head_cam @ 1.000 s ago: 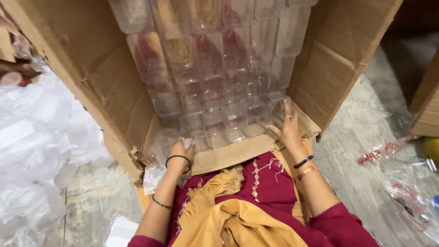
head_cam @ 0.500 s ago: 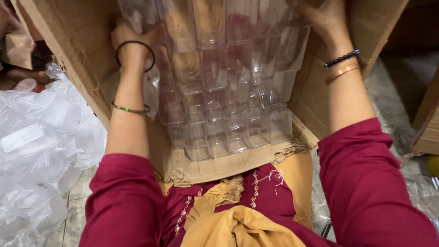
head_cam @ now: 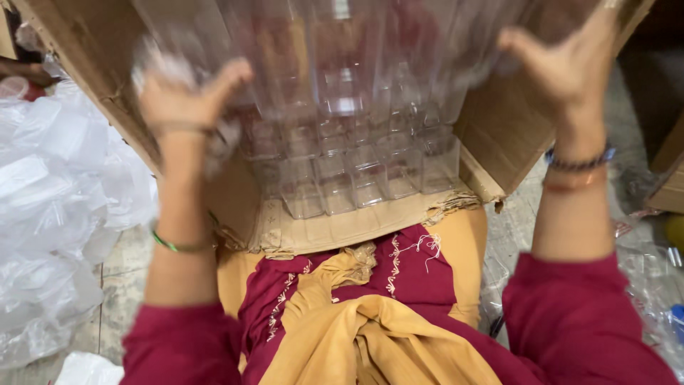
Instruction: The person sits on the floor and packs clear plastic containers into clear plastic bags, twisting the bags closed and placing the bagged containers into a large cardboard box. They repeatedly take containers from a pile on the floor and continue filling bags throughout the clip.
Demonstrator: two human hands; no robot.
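The top of the block of clear, square-sided plastic containers (head_cam: 342,93) runs off the upper edge of the view, so how far it reaches cannot be told, and motion blur smears its upper rows into a glassy haze. The left hand (head_cam: 187,96) is blurred as well; its fingers are spread and pressed against the left side of the block, with a crumpled bit of clear plastic film (head_cam: 160,64) against them. The right hand (head_cam: 566,68) is laid open against the block's right side, thumb pointing inward, its fingertips cut off at the frame's top. So the block sits between the two hands, gripped from both sides, above the open brown cardboard box (head_cam: 499,135). Lower in the box, more rows of the same clear containers (head_cam: 356,178) stand sharp and well apart from the hands. A green bangle (head_cam: 174,244) circles the left forearm, and a dark beaded bracelet (head_cam: 578,162) the right wrist. A heap of white and clear plastic bags (head_cam: 57,214) lies on the floor to the left, partly out of frame.
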